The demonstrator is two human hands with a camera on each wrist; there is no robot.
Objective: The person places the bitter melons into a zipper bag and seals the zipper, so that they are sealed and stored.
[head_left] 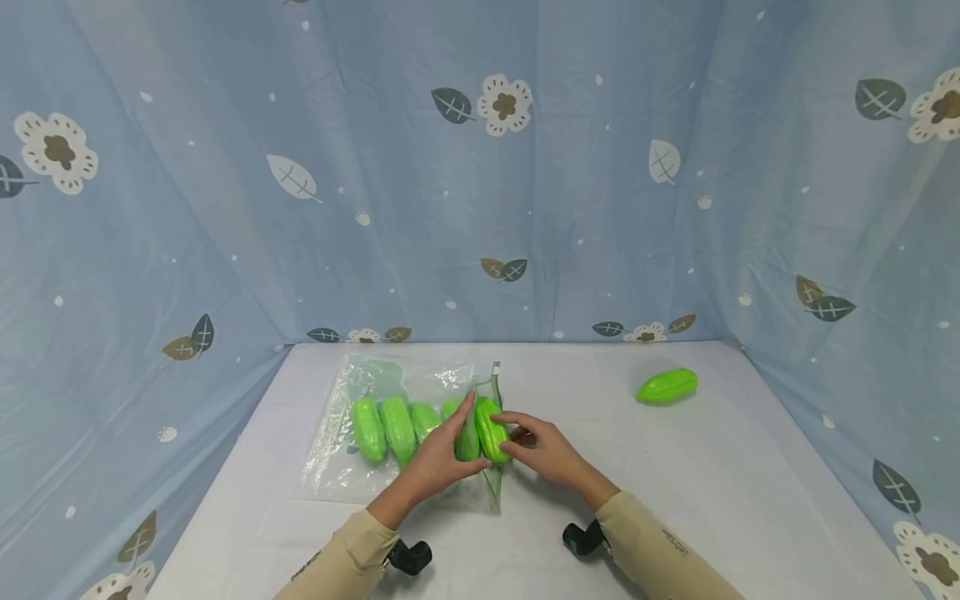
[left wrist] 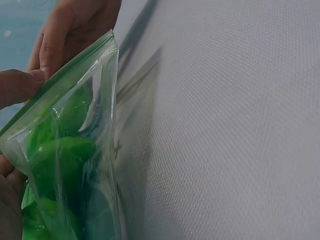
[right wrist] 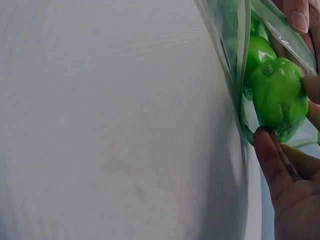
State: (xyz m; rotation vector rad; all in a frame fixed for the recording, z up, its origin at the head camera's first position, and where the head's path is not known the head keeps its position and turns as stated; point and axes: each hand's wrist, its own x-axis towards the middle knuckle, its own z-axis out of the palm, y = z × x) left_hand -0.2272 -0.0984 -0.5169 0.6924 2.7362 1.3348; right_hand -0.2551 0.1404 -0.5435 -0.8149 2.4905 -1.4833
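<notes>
A clear zip bag point(head_left: 330, 467) with a green edge strip lies left of centre, several green ridged vegetables point(head_left: 368, 429) in a row inside it. At its mouth on the right, my right hand point(head_left: 551, 454) pinches another green vegetable point(head_left: 492, 430) between thumb and fingers; the right wrist view shows that vegetable point(right wrist: 280, 97) at the parted green edges. My left hand point(head_left: 438, 458) holds the bag's mouth, thumb and fingers spread around the opening. In the left wrist view the bag's green strip point(left wrist: 65, 77) slants past the fingers, with vegetables visible through the plastic.
One more green vegetable point(head_left: 667, 386) lies on the white table point(head_left: 720, 500) at the right. A blue patterned curtain point(head_left: 585, 208) hangs behind and along both sides. Black devices point(head_left: 409, 557) are strapped at both wrists.
</notes>
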